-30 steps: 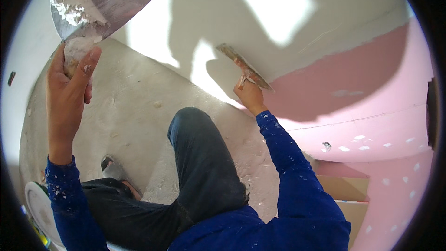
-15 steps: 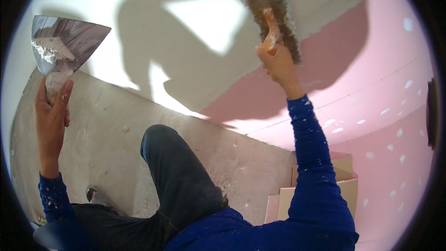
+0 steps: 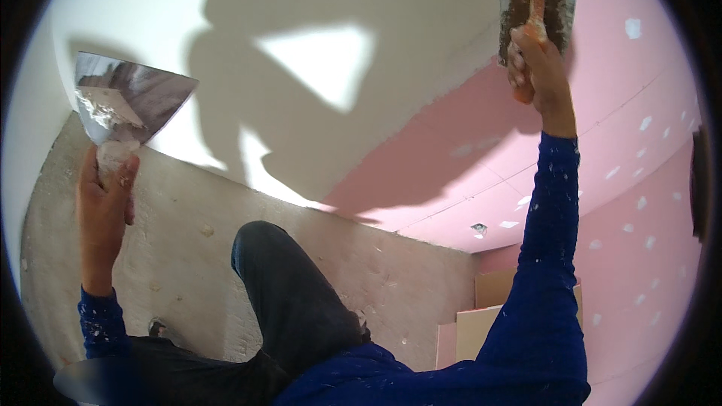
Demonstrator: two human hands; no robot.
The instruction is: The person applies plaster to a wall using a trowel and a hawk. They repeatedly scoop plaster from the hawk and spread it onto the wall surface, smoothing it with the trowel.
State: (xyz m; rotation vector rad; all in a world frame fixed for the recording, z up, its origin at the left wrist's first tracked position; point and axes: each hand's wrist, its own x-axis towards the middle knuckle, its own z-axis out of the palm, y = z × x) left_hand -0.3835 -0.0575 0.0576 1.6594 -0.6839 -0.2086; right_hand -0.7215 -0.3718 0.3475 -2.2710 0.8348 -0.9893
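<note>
My left hand (image 3: 105,203) grips the plaster-covered handle of a wide putty knife (image 3: 154,98), blade pointing up. White plaster sits on the blade near its handle. At the upper right, my right hand (image 3: 538,75) is closed round the orange handle of a plastering trowel (image 3: 519,7). The trowel's brown, plaster-smeared plate lies against the wall, its top cut off by the picture's edge. It spans the border between the whitish plaster coat (image 3: 421,45) and the bare pink wallboard (image 3: 429,150).
Cut board pieces (image 3: 470,334) lean at the lower right beside my right arm. The pink wall carries white filler patches (image 3: 633,28) and a small hole (image 3: 479,230). The dusty floor (image 3: 188,256) meets the wall below. My bent knee (image 3: 263,244) is in front.
My right hand has swept the trowel to the right and up along the wall, its plate now more upright. In the picture, the putty knife and left hand sit slightly lower and further right.
</note>
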